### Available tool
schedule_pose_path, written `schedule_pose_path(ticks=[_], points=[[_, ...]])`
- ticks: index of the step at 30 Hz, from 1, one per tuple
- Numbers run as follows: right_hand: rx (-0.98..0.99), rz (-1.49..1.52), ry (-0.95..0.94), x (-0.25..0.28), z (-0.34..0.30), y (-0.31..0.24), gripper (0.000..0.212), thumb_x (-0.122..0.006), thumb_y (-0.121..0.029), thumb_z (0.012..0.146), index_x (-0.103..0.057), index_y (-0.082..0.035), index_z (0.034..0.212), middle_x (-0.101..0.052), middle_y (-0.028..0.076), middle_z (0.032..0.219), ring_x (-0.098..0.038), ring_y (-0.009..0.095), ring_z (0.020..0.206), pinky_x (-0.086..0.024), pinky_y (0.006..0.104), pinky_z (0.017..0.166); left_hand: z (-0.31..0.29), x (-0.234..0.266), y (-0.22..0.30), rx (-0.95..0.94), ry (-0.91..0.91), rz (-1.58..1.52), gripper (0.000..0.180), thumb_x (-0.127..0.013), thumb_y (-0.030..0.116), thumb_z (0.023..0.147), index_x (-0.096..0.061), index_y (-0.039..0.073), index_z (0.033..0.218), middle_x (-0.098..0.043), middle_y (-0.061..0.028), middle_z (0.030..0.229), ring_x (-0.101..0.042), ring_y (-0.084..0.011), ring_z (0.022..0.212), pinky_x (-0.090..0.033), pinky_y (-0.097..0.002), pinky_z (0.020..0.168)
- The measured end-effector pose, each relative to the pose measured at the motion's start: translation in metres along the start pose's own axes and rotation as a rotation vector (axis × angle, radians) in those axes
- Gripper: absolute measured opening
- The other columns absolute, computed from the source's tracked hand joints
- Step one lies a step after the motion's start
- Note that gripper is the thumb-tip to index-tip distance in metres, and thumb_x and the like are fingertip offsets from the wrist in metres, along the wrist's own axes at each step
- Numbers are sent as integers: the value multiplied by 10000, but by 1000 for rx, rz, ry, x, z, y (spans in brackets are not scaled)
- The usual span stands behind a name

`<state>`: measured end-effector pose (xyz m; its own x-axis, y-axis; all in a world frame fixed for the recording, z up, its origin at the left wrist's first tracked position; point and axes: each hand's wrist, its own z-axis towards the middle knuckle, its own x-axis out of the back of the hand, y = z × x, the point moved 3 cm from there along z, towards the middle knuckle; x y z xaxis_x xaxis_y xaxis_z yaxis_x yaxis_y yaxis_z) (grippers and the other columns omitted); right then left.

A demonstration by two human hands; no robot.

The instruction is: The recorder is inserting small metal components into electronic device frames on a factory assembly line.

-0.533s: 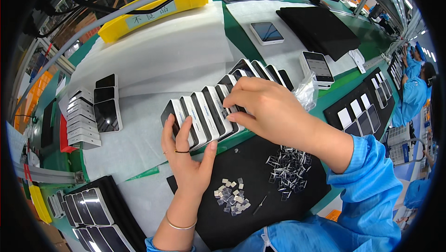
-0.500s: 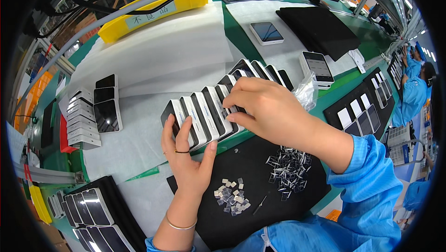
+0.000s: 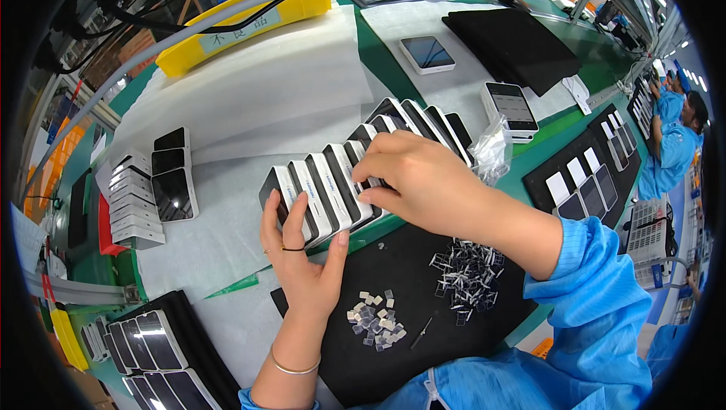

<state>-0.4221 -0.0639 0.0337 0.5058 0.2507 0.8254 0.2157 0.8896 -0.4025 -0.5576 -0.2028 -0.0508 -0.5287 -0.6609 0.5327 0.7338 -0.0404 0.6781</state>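
A slanting row of white handheld devices with dark screens [image 3: 325, 192] stands on edge at the middle of the bench. Around the near left end of this row my left hand [image 3: 306, 266] is placed, fingers on the devices and thumb at their lower edge. My right hand [image 3: 412, 179] reaches over the middle of the row, thumb and forefinger pinched against a device's side. Whatever sits between those fingertips is too small and covered to make out. Below, on a black mat [image 3: 408, 259], lie a pile of small dark-and-clear pieces [image 3: 469, 277] and a heap of small pale square pieces [image 3: 374, 321].
A thin dark tool [image 3: 422, 333] lies between the piles. More devices stand stacked at left [image 3: 136, 206] beside a red bin [image 3: 106, 217]. A yellow tray [image 3: 249, 26] is at the back. Crumpled clear plastic [image 3: 491, 151] touches the row's right end. Co-workers in blue [image 3: 673, 145] are at far right.
The view has shifted slightly. My right hand keeps its pinch at the row with only a small shift to the left, and my left hand stays at the near end.
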Motion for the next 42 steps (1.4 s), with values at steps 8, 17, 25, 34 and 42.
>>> schedule_pose_path(ticks=[8,17,25,34,42], points=[[-21,0,10,-5,-22,-12,257,-731,-161,819,-698,-51,1050,-624,104,1121,-583,278,1079,-488,397,854,-3,3,-3,-6,39,-24,625,-752,160,827,-501,93,1396,-315,-222,1509,-335,-392,1371,-297,-484,1115],[-143,-49,113,-17,-55,-17,376,-686,-232,853,-650,-97,1203,-468,198,1430,-397,370,1349,-387,514,1016,-3,-11,-26,1,21,-148,607,-697,169,883,-448,39,1421,-270,-243,1542,-314,-396,1407,-283,-486,1141],[-291,915,52,15,-197,-87,238,-614,-211,961,-684,-48,1120,-665,66,950,-590,153,706,-516,340,675,-23,21,71,-312,115,62,537,-654,261,942,-497,-46,1354,-447,-322,1365,-439,-450,1264,-339,-539,1065],[-745,968,-318,-22,-386,-105,276,-544,-192,974,-636,-46,1188,-642,142,1104,-600,293,1072,-469,399,928,-124,27,157,25,-1223,-575,265,-546,119,997,-651,-21,1197,-668,-168,1193,-643,-226,1088,-492,-374,967],[-574,802,-163,-25,-411,-150,210,-592,-81,945,-663,-111,1140,-553,121,1258,-549,283,1152,-447,344,977,-221,40,133,80,-1875,-979,498,-370,296,1057,-406,66,1497,-224,-102,1633,-143,-336,1515,-106,-508,1202]])
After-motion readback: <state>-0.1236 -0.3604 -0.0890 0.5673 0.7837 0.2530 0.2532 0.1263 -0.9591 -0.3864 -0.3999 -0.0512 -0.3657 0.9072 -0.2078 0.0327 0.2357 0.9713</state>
